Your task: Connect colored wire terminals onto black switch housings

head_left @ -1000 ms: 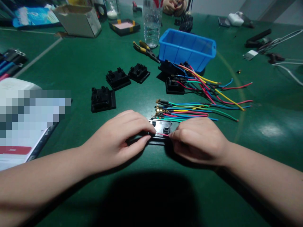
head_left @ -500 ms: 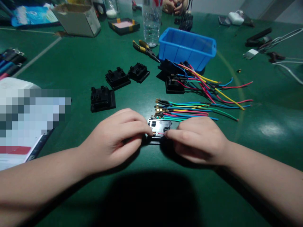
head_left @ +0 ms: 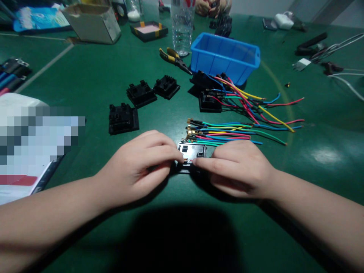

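Note:
Between my hands a black plastic socket housing point(head_left: 191, 150) lies on the green table, its inner side facing up. My left hand point(head_left: 145, 161) is closed at the housing's left edge, fingertips beside a small brass terminal point(head_left: 185, 159). From the right, my right hand point(head_left: 239, 167) is closed in a pinch on the short red wire of that terminal; little of the wire shows. Just beyond the housing lies a row of coloured wires point(head_left: 227, 132) with brass terminals at their left ends.
Black housings point(head_left: 141, 94) stand to the left, and a wired housing point(head_left: 209, 103) lies before the blue bin point(head_left: 224, 57). Pliers point(head_left: 174, 60) rest near a clear bottle point(head_left: 182, 36). A booklet point(head_left: 42, 151) is at left. Another person's hands point(head_left: 213, 7) show at the far edge.
My right fingertips have slid slightly left along the red wire towards the brass terminal, covering more of the wire. My left hand has stayed in place. The other person's hands have shifted a little.

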The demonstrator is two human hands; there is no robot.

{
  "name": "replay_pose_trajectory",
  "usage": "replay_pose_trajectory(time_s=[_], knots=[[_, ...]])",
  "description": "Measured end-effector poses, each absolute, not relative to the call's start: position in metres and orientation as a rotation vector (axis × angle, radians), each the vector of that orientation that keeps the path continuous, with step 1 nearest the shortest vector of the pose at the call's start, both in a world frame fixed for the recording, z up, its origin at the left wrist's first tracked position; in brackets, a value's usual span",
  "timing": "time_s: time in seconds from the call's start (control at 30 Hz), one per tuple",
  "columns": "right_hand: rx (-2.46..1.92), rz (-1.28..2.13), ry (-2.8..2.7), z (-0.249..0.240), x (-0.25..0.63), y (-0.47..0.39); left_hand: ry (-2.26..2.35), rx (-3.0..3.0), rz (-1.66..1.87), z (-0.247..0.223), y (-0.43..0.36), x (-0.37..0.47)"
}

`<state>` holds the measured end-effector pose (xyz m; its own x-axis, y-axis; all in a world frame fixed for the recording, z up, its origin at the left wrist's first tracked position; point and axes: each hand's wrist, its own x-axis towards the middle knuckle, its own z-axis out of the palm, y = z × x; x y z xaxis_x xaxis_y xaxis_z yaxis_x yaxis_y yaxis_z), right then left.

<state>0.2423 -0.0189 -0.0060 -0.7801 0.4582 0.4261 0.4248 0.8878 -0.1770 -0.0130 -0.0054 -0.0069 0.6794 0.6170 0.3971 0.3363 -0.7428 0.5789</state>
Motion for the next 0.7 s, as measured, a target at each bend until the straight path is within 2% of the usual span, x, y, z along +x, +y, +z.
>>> replay_pose_trajectory(time_s=[0.7], knots=[[-0.655, 0.143, -2.604, -0.0054, 0.2419, -0.0192, 0.787, 2.325, 0.794, -0.0064, -0.004, -0.0129]])
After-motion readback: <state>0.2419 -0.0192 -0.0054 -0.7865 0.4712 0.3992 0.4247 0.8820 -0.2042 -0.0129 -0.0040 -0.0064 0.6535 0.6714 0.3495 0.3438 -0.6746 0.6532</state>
